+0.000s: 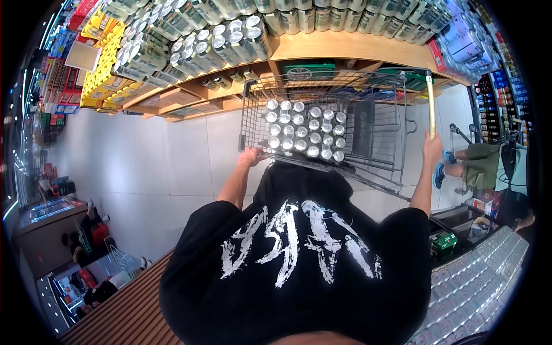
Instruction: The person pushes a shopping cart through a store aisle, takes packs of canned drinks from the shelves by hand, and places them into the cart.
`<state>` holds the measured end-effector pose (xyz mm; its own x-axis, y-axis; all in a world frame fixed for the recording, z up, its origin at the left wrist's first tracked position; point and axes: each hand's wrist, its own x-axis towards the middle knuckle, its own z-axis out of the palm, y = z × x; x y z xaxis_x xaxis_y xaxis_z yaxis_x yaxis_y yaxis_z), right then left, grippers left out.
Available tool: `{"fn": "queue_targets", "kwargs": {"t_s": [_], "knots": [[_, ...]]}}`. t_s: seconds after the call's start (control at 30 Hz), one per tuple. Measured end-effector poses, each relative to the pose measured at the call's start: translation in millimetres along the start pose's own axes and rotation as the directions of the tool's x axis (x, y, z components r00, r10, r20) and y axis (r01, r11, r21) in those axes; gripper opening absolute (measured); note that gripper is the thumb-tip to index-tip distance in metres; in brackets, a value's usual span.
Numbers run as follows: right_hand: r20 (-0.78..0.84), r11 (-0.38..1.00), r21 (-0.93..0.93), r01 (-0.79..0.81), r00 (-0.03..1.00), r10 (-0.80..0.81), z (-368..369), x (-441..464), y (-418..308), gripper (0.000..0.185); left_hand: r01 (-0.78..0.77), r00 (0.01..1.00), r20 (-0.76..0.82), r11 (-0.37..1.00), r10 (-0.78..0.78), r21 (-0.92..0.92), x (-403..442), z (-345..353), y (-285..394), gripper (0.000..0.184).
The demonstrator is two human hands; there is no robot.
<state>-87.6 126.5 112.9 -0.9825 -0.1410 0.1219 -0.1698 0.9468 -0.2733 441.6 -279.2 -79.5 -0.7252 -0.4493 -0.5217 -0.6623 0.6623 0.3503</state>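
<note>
A grey wire shopping cart stands sideways in front of my body, its handle end to the right. Inside its basket, several silver-topped cans stand upright in two packed groups side by side. My left hand is closed around the basket's near rim at the left end. My right hand wraps round the near end of the pale cart handle. The fingers of both hands show only in part.
Wooden shelving beyond the cart bears stacked cans. Yellow cartons stand at the far left. A person in shorts is close to the right. Wrapped can packs lie at lower right, a slatted wooden surface at lower left.
</note>
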Motion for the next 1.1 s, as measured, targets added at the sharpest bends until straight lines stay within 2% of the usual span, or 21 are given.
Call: {"fn": "queue_targets", "kwargs": {"t_s": [0.27, 0.4, 0.43, 0.53, 0.73, 1.03, 1.1], "knots": [[-0.033, 0.985, -0.162, -0.052, 0.998, 0.047, -3.5, 3.5, 10.9, 0.035, 0.008, 0.992, -0.122, 0.997, -0.018, -0.08, 0.8, 2.9, 29.2, 0.038], [-0.013, 0.981, -0.185, -0.067, 0.998, 0.066, -7.2, 9.8, 14.6, 0.036, 0.088, 0.988, -0.12, 0.995, -0.092, -0.041, -2.0, -3.4, 51.9, 0.035], [-0.013, 0.978, -0.194, -0.07, 0.998, 0.069, -7.7, 11.1, 15.1, 0.036, 0.124, 0.989, -0.079, 0.991, -0.127, -0.044, -1.7, -5.0, 54.9, 0.035], [-0.034, 0.977, -0.204, -0.058, 0.998, 0.053, -4.3, 13.5, 17.4, 0.035, 0.089, 0.991, -0.098, 0.995, -0.094, -0.051, -1.1, -3.7, 54.6, 0.035], [-0.014, 0.977, -0.209, -0.052, 0.999, 0.05, -1.7, 25.1, 16.3, 0.035, 0.148, 0.987, -0.049, 0.987, -0.151, -0.068, 4.2, -7.2, 61.7, 0.037], [-0.04, 0.98, -0.196, -0.029, 0.999, 0.022, 4.3, 45.8, 8.3, 0.033, 0.134, 0.974, -0.165, 0.983, -0.154, -0.129, 5.5, -10.7, 70.2, 0.035], [-0.039, 0.978, -0.206, -0.015, 0.999, 0.008, 6.9, 50.9, 4.8, 0.032, 0.137, 0.977, -0.146, 0.981, -0.157, -0.138, 9.7, -14.7, 68.5, 0.037]]}}
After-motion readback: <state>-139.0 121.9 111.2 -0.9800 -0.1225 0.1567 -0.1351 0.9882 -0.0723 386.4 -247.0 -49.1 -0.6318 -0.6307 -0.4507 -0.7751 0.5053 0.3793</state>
